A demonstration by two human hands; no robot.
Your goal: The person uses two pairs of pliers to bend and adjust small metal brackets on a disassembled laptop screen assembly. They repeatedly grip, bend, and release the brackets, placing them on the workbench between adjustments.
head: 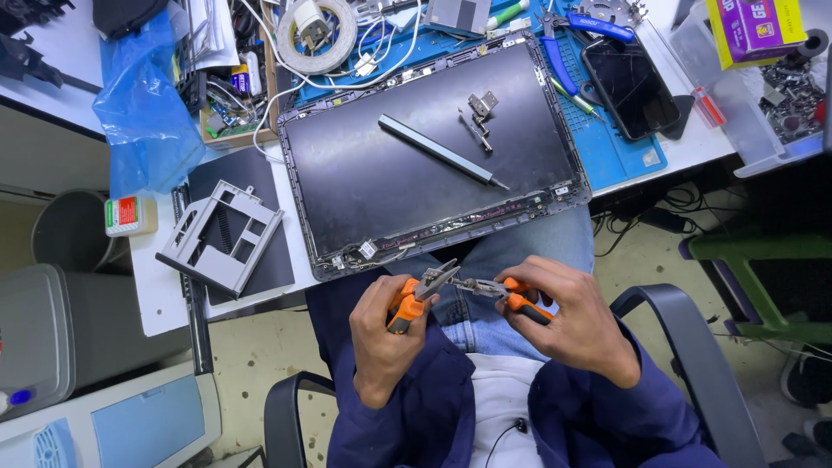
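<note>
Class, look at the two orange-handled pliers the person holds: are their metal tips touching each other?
Cannot tell. In the head view the left pliers and right pliers meet nose to nose, but neither contact nor gap shows plainly.

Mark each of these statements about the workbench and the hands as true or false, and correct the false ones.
1. Each hand holds a pair of orange-handled pliers. True: the left hand grips one pair of pliers and the right hand grips the other pair.
2. The two pliers' tips are far apart. False: they meet over the person's lap.
3. A slim grey bar lies on the laptop lid. True.
4. The phone lies on the laptop lid. False: it lies on the blue mat beside the lid.
5. A small metal hinge rests on the lid. True.
6. The grey plastic frame is in the left hand. False: it lies on the desk.
</note>
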